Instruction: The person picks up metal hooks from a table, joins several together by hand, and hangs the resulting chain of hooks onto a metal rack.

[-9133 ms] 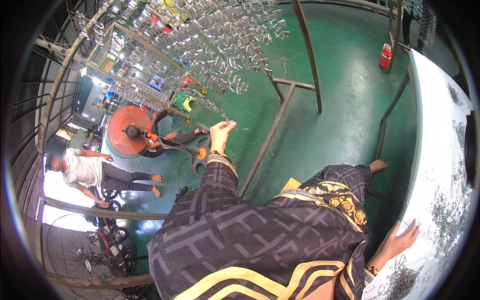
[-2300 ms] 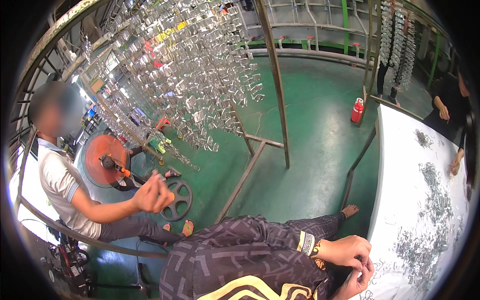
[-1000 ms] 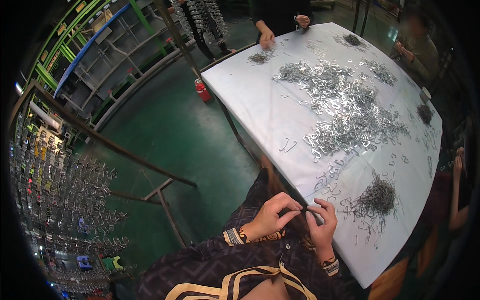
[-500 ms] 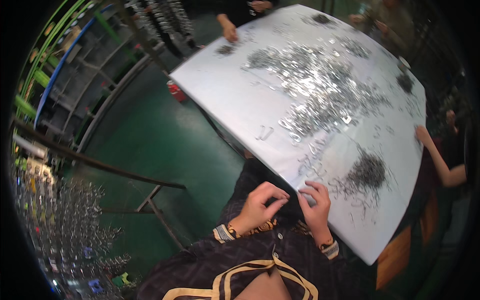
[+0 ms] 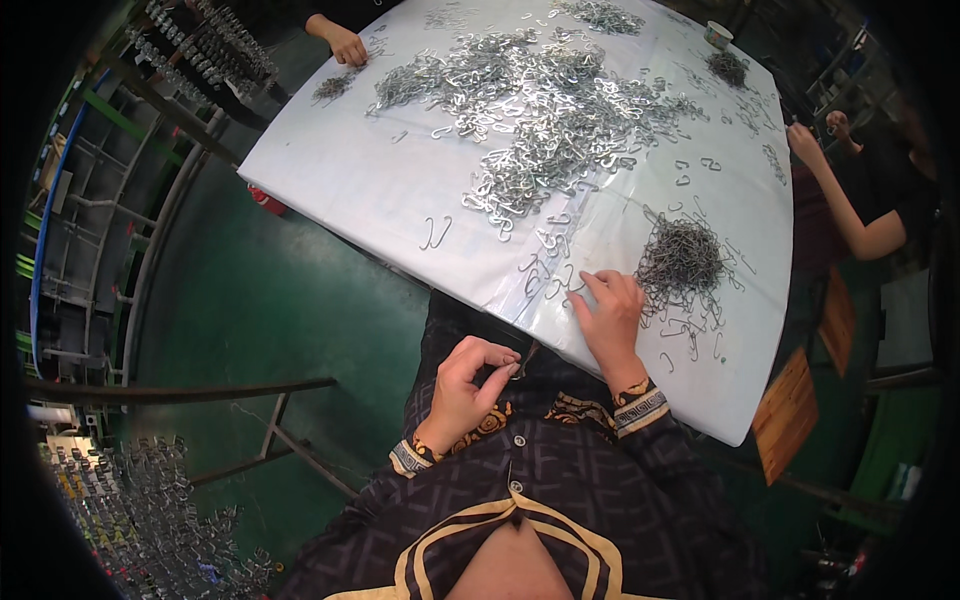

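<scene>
1. Two bare hands of the person work at the near edge of a white table (image 5: 340,190) covered with a shiny sheet.
2. The right hand (image 5: 612,318) lies flat on the table just inside the near edge, its fingers spread only a little and pressing on a few loose wire hooks (image 5: 552,282); it holds nothing that I can see.
3. The left hand (image 5: 468,385) is off the table, below the near edge and over the person's lap; its fingers are curled and the thumb meets the fingertips in a narrow pinch. If something small is between them, I cannot tell.
4. Just beside the right hand, toward the right edge, is a dark round heap of thin wire hooks (image 5: 682,260), with single hooks scattered around it.
5. In the middle of the table a large bright pile of silver metal hooks (image 5: 545,105) spreads wide.
6. At the far left corner another person's hand (image 5: 347,44) touches a small heap.
7. At the right edge another person's arm (image 5: 845,205) reaches toward the table.
</scene>
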Action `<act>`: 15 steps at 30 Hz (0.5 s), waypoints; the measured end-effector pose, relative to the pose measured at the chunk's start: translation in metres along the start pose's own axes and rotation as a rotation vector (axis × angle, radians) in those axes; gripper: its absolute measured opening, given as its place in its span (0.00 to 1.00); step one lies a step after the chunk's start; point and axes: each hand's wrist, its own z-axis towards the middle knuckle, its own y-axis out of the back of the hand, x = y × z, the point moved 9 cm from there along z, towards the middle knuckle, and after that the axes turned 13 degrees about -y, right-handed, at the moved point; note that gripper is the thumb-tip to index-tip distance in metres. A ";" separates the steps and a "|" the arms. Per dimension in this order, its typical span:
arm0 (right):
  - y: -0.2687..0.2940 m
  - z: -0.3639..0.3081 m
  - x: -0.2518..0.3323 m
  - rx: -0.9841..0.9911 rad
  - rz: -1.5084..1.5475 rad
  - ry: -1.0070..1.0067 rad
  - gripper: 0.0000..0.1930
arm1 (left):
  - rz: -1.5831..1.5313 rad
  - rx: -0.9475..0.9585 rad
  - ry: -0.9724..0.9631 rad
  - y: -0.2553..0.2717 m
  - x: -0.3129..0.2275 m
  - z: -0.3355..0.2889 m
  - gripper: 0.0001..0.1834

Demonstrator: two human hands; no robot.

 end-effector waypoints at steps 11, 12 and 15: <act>-0.032 0.035 0.011 -0.011 -0.102 0.015 0.14 | 0.008 0.012 0.017 0.000 0.001 0.000 0.06; -0.035 0.040 0.012 -0.004 -0.123 0.015 0.12 | -0.007 0.008 0.013 0.000 0.002 -0.001 0.06; -0.041 0.053 0.005 0.014 -0.127 -0.049 0.09 | -0.003 0.016 0.020 -0.002 0.002 0.000 0.06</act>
